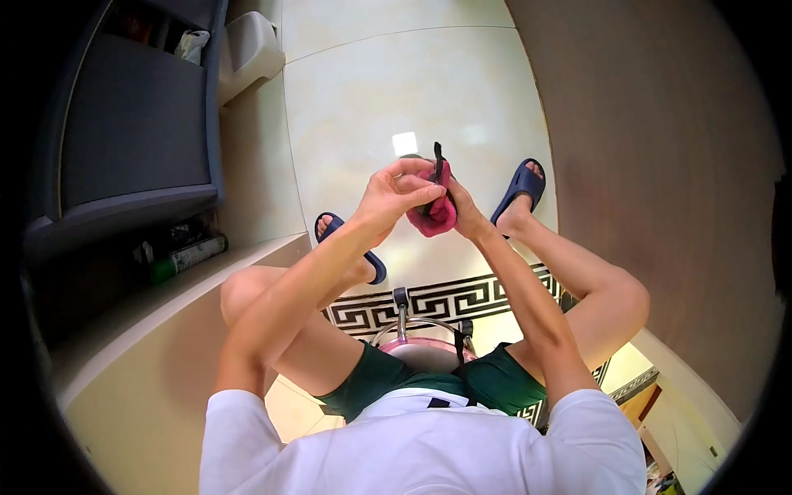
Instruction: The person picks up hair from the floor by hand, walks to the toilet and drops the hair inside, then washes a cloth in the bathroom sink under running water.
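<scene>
A pink cloth-like item (443, 218) with a black strap (438, 165) is held up between my two hands, over the pale floor. My left hand (393, 198) comes from the left, its thumb and fingers pinched on the black strap at the item's near side. My right hand (464, 205) is wrapped round the item's right side; its fingers are partly hidden behind the pink material. The strap's tip sticks up above my fingers. What lies inside the pink folds is too small to tell.
Blue slippers (526, 183) are on my feet. A dark cabinet (136, 124) and a white plastic stool (250, 51) stand at the left, with a green and white can (189, 256) below the cabinet. A brown panel (643, 148) runs along the right.
</scene>
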`<state>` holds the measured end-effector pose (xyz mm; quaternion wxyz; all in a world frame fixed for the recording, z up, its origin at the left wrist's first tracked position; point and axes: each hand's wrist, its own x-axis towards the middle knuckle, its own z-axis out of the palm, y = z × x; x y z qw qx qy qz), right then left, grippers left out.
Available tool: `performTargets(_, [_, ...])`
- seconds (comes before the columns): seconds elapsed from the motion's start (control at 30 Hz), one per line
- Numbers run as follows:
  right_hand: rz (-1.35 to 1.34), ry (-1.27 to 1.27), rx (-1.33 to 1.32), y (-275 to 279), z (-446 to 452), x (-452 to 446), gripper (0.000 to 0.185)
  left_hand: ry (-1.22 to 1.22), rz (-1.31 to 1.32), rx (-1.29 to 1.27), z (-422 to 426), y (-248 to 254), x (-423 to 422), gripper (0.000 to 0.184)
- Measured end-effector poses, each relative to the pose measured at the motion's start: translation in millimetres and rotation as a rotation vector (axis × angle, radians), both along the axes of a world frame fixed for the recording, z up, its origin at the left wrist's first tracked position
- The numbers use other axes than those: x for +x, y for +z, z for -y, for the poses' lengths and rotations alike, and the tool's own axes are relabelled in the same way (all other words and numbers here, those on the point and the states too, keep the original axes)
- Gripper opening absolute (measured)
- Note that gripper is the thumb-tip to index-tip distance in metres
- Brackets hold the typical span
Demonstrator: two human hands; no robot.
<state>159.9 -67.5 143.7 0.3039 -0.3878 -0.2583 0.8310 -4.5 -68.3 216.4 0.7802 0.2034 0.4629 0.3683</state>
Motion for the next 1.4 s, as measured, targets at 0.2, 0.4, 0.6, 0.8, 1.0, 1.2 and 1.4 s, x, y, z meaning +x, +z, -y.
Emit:
performTargets(0.2, [0.480,-0.031,0.041,35,-2,1,0.050,0.075,-0.068,-0.032,-5,-5,-5,0.044])
performTargets(0.4, [0.737,0.181,0.704,57,10,-9,0.073,0.144,0.227,-0.139,-9,-5,-4,0.042])
performTargets(0.6, [0.874,0.220,0.678,40,-1,0,0.054,0.029,0.300,-0.120,-6,-4,-1,0.044])
performTargets(0.8, [1.023,0.049,0.346,-45,26,85,0.046,-0.099,0.068,-0.043,-29,32,-14,0.052])
performTargets(1.0, [1.312,-0.203,0.068,-139,131,130,0.066,0.019,0.067,0.050,-39,78,-56,0.053])
performTargets(1.2, [1.642,-0.065,-0.185,-196,152,65,0.082,0.277,0.260,0.204,-29,79,-109,0.053])
performTargets(1.4, [1.612,0.065,-0.170,-219,99,-35,0.086,0.473,0.280,0.186,-31,85,-127,0.053])
